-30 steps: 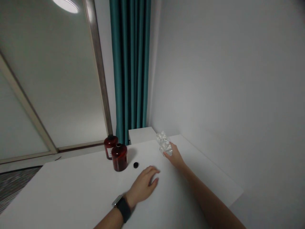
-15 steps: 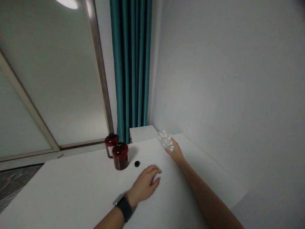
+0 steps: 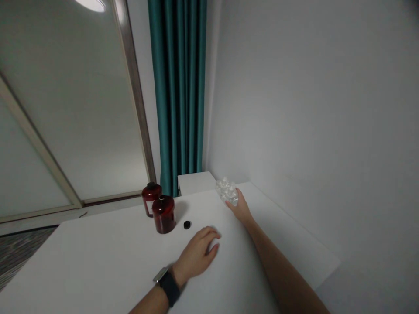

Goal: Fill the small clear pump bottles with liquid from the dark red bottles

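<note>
My right hand (image 3: 241, 208) grips a clear, glassy-looking object (image 3: 227, 190) with a lumpy top, at the far right part of the white table (image 3: 108, 257). Whether the lumps belong to it or lie in it, I cannot tell. Nearer to me, my left hand (image 3: 197, 253) rests over the tabletop with thumb and fingers apart, holding nothing. Just beyond it lies a small black cap (image 3: 187, 225). Two dark red bottles stand upright to the left: the front bottle (image 3: 164, 215) has no cap on its neck, while the rear bottle (image 3: 151, 195) has a black top and a pale label.
A low white cabinet (image 3: 196, 182) stands behind the table's far edge, below a green curtain (image 3: 179, 96). Along the right side runs a pale wall (image 3: 301, 117). Frosted sliding panels (image 3: 78, 109) fill the left background.
The view has shifted very slightly, so the bottles and cap appear a little further left. Both hands keep about the same place, and the right one still holds the clear object.
</note>
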`<state>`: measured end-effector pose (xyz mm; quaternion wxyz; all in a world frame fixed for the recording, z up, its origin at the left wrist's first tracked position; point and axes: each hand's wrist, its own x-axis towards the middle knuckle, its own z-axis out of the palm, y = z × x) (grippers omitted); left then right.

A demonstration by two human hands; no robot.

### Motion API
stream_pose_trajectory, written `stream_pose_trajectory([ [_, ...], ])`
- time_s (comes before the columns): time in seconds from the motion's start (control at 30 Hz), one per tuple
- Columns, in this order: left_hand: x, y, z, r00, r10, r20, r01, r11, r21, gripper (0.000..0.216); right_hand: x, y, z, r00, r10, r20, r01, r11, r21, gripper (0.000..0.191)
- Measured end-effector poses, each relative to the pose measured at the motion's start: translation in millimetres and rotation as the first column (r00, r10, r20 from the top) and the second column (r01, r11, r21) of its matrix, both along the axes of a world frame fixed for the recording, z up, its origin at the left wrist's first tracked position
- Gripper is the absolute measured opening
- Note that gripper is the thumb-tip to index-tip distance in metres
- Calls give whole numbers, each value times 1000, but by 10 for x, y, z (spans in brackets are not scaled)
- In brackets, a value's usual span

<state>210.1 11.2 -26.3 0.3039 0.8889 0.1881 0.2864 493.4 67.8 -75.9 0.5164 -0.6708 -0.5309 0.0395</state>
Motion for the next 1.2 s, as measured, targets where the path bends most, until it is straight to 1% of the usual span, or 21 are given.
stream_pose_trajectory([
  [0.2, -5, -5, 13, 1000, 6, -6, -6, 1000, 7, 25, 5, 21, -7, 1000, 4, -5, -4, 1000, 5, 78],
  [0.53, -1, -11, 13, 1000, 15, -25, -14, 1000, 2, 25, 11, 32, -40, 1000, -27, 14, 26, 999, 34, 76],
  [0.77, -8, -8, 5, 1000, 7, -23, -7, 1000, 2, 26, -3, -4, -53, 996, -74, 59, 70, 996, 59, 81],
  [0.97, 1, 1, -9, 1000, 2, -27, -2, 1000, 5, 27, -74, -101, -68, 984, -132, 121, 125, 990, 63, 77],
  [1.2, 6, 9, -3, 1000, 9, -29, -8, 1000, 15, 26, -120, -88, -55, 970, -166, 176, 157, 986, 61, 70],
])
